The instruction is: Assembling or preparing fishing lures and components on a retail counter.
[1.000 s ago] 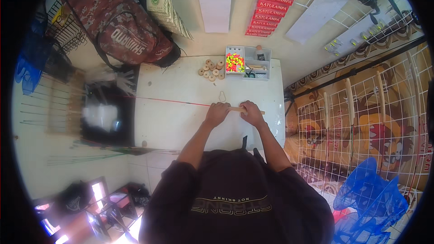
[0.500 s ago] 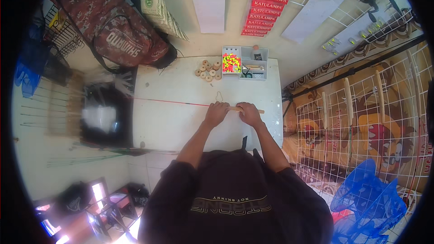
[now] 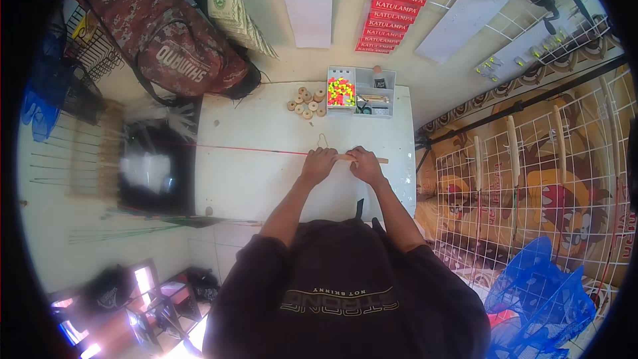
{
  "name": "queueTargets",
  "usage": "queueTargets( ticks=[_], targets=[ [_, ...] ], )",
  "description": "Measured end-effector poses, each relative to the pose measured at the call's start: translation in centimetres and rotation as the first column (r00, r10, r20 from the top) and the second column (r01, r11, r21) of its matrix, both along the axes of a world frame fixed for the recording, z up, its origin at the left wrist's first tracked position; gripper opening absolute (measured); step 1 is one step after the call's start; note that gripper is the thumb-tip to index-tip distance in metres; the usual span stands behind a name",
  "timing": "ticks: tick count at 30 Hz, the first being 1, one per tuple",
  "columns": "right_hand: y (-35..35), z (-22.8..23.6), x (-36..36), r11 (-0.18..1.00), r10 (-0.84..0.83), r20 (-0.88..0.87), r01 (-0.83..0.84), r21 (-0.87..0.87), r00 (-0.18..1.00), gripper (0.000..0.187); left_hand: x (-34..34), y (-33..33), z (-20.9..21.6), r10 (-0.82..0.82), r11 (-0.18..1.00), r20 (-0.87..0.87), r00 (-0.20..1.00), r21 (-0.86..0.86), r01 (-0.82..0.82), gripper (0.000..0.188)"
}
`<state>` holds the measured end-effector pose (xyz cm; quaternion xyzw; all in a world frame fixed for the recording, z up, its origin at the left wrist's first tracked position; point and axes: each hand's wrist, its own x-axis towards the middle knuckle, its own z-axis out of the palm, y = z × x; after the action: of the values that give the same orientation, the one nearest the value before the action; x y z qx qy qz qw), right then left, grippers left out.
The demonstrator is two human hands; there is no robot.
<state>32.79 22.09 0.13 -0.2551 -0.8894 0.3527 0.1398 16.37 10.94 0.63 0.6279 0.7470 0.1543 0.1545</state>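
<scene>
A thin red fishing rod (image 3: pixel 249 149) lies across the white table, with its tip side toward the left. My left hand (image 3: pixel 319 164) is closed around it where the red shaft meets the wooden handle (image 3: pixel 344 157). Close by on the right, my right hand (image 3: pixel 365 165) grips the handle, and the butt sticks out past the fingers. A thin yellowish loop of thread or wire (image 3: pixel 322 140) shows just beyond my left hand. What lies under the fingers is hidden.
Several wooden spools (image 3: pixel 307 103) cluster at the table's far side. Beside them stands a grey compartment tray (image 3: pixel 389 96) with bright floats (image 3: pixel 341 92) and a small bottle (image 3: pixel 379 80). A camouflage bag (image 3: pixel 176 53) hangs at the back left; a white wire rack (image 3: pixel 531 179) stands right.
The fingers of my right hand have shifted slightly on the handle. Both hands keep their grip, and the rod stays almost in place.
</scene>
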Motion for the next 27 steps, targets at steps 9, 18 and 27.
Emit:
queueTargets(
  ticks=[9, 18, 27],
  targets=[
    [-0.8, 0.6, -0.7, 0.996, -0.085, 0.021, 0.085, 0.04, 0.996, 0.03, -0.4, -0.5, -0.5, -0.006, 1.0, -0.026, 1.0, 0.006, 0.006, 0.023],
    [-0.6, 0.0, -0.3, 0.999, 0.024, -0.027, -0.023, 0.04, 0.999, 0.028, -0.5, -1.0, 0.0, -0.03, 1.0, -0.001, 1.0, 0.008, 0.03, 0.024],
    [-0.9, 0.9, -1.0, 0.996, 0.007, -0.029, -0.009, -0.09, 1.0, 0.029, -0.6, -0.9, 0.3, 0.012, 1.0, -0.012, 1.0, -0.015, -0.012, 0.024]
  ],
)
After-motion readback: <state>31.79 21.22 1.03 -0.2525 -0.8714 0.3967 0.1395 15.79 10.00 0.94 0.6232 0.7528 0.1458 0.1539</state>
